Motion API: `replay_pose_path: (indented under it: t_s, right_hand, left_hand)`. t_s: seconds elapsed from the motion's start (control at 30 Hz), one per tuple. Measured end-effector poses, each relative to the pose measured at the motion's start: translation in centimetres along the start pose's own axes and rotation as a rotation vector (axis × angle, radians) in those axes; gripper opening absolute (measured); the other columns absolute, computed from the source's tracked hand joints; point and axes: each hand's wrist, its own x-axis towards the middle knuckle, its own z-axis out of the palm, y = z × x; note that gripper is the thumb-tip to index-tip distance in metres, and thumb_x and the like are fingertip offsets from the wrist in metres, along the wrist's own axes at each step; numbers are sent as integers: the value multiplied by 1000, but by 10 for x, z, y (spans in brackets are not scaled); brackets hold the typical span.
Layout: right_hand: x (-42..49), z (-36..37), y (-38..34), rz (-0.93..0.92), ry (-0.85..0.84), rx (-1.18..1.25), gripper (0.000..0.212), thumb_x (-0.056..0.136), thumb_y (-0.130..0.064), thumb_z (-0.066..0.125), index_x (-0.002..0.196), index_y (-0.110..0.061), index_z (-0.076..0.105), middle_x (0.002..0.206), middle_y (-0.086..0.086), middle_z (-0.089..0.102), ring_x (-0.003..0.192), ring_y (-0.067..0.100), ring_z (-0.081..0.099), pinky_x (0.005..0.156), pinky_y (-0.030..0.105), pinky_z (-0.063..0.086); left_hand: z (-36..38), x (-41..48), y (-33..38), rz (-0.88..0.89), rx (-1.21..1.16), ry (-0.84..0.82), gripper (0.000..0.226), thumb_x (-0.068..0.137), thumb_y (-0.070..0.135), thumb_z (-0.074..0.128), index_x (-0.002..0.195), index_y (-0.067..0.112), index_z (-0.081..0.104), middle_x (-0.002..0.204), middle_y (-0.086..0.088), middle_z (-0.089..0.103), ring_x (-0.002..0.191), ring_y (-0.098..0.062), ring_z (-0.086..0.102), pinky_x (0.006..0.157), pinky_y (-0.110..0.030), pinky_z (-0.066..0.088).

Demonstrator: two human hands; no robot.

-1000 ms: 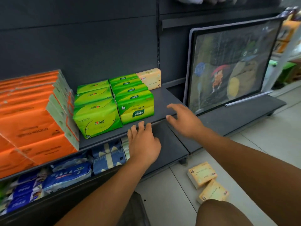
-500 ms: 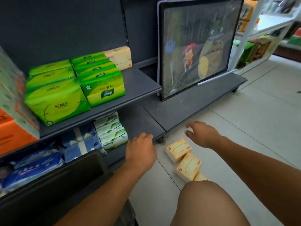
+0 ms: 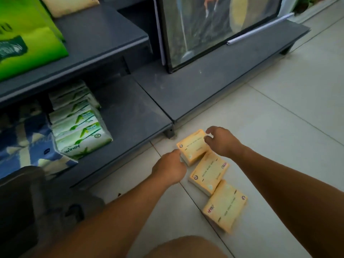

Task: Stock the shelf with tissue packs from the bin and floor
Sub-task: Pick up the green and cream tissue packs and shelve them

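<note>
1. Task items. I see three yellow tissue packs lying flat on the tiled floor, set in a diagonal row, each touching the next: the far pack, the middle pack and the near pack. The far pack lies just beside the front corner of the lower shelf.

2. Left hand. It is at the left corner of the far pack and touches it. The back of the hand faces the camera and hides the fingers, so I cannot tell whether they have hold of the pack.

3. Right hand. It is at the right edge of the far pack. The fingers are half curled, with a gap between thumb and forefinger, and the forefinger tip meets the pack's edge. I cannot tell whether the hold is complete.

4. Shelving. The lower shelf carries white-and-green packs with blue packs to their left. The upper shelf carries a green pack and a beige pack behind it. A framed picture stands on the low platform to the right.

5. Bin. A dark bin sits at lower left; its contents are not visible.
</note>
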Motion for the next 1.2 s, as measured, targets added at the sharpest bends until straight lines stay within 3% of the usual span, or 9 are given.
replay_pose_path:
  t_s: [0.2,0.33,0.5,0.6,0.77,0.93,1.03,1.1,1.2]
  right_hand:
    - [27,29,10,46,-13,154,49,102,-23,49,148,-16,36,141,11,52,120,28,55,88,31,45]
    - [34,40,15,65,-39,163,48,101,-19,48,147,-12,36,134,12,55,103,23,54,81,30,45]
    - [30,40,19,108,-65,212,60,97,-14,50,153,-10,30,145,12,49,127,29,50,95,32,43]
    - [21,38,20,117,-50,297,49,98,-15,50,146,-13,43,138,6,54,110,21,53,84,29,43]
    - [0,34,12,107,27,452,34,98,-15,51,132,-17,56,120,-4,57,102,17,56,74,26,46]
    - [-35,23,-12,90,69,599,37,95,-13,52,130,-20,59,117,-3,64,96,13,63,64,19,45]
    - [-64,13,-30,58,105,647,38,94,-10,52,129,-22,60,113,-3,65,79,8,58,57,15,41]
    - [-82,4,-42,25,145,664,39,94,-10,52,128,-25,61,111,-4,64,91,13,61,64,21,44]
    - [-106,-14,-63,-6,214,730,40,95,-10,53,129,-31,59,114,-3,59,105,16,60,70,25,48]
  left_hand:
    - [28,40,-1,-124,-139,-48,42,100,23,45,141,14,45,142,-10,50,125,-28,51,89,-30,42]
    - [39,58,-5,-174,-238,-103,41,102,18,43,142,9,44,142,-12,48,117,-27,51,86,-30,40]
    - [54,77,-6,-212,-489,-164,35,95,17,51,130,18,52,126,-3,59,107,-20,56,93,-34,49]
    - [56,80,-8,-301,-703,-150,37,94,13,51,132,13,52,125,-6,59,112,-23,57,102,-40,49]
    - [47,62,-10,-384,-998,-42,31,97,5,49,126,7,56,118,-11,62,104,-26,62,87,-37,57]
    - [26,22,-13,-296,-1071,56,52,96,4,48,143,24,40,121,-4,63,105,-24,64,88,-37,55]
    - [2,-8,-10,-161,-1057,89,51,96,1,47,132,37,43,105,6,64,93,-14,62,72,-26,51]
    - [-16,-30,-11,-65,-1033,112,54,95,-1,48,126,43,42,99,9,65,85,-5,61,62,-17,48]
    - [-40,-59,-14,110,-932,192,57,94,1,53,127,46,43,115,2,62,87,1,60,58,-5,45]
